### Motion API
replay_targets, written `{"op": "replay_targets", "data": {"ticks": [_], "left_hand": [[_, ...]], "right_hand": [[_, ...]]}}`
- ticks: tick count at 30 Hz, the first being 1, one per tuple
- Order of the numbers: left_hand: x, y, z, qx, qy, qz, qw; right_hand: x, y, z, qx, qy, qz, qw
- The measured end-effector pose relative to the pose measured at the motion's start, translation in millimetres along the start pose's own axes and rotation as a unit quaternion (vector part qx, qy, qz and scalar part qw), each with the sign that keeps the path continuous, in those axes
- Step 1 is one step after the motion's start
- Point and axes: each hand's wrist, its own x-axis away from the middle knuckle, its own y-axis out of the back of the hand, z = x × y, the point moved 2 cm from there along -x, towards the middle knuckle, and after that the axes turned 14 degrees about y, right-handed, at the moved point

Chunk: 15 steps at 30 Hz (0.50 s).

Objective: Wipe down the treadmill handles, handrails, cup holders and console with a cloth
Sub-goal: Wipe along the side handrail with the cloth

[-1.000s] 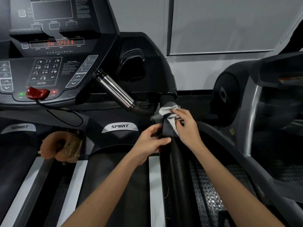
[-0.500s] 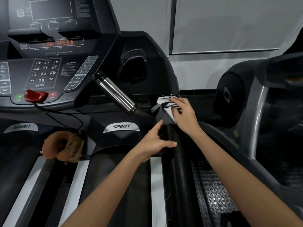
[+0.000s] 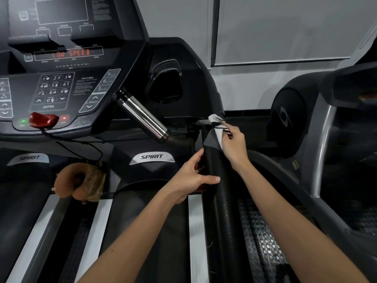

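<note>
Dim indoors, with a cool grey cast. Brightest on the wall (image 3: 285,27) at top right, flat and even. Hard glare streaks along the chrome grip (image 3: 142,117); faint sheen on the console (image 3: 85,84). Red glow from the display (image 3: 70,53), letters slightly smeared. White cloth (image 3: 216,121) standing out pale against the dark. Near-black under the console and along the handrail (image 3: 218,190), detail lost. Motion blur at the right edge, second machine (image 3: 318,123) smeared. Straight lines bowed toward the corners.
</note>
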Motion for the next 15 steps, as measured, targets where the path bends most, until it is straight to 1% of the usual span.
{"op": "replay_targets", "data": {"ticks": [1,3,5,7,9,10,12,15], "left_hand": [[0,0,0,-0.001,-0.001,-0.002,1.000],[-1,0,1,-0.004,-0.010,0.004,1.000],[-1,-2,0,-0.006,-0.015,0.008,1.000],[-3,0,2,-0.005,-0.015,0.006,1.000],[-3,0,3,-0.001,-0.009,0.002,1.000],[-2,0,3,0.000,-0.007,0.003,1.000],[-1,0,2,-0.001,-0.008,0.002,1.000],[2,-1,0,0.010,-0.013,0.007,1.000]], "right_hand": [[1,-4,7,0.055,0.060,0.011,0.997],[2,-12,13,0.170,0.163,0.053,0.970],[0,-15,12,0.215,0.191,0.087,0.954],[-3,-12,8,0.173,0.169,0.082,0.967],[-4,-5,4,0.071,0.110,0.039,0.991],[-3,-3,2,0.019,0.073,0.016,0.997],[0,1,-1,-0.051,0.007,-0.012,0.999],[8,5,-9,-0.111,-0.082,-0.035,0.990]]}}
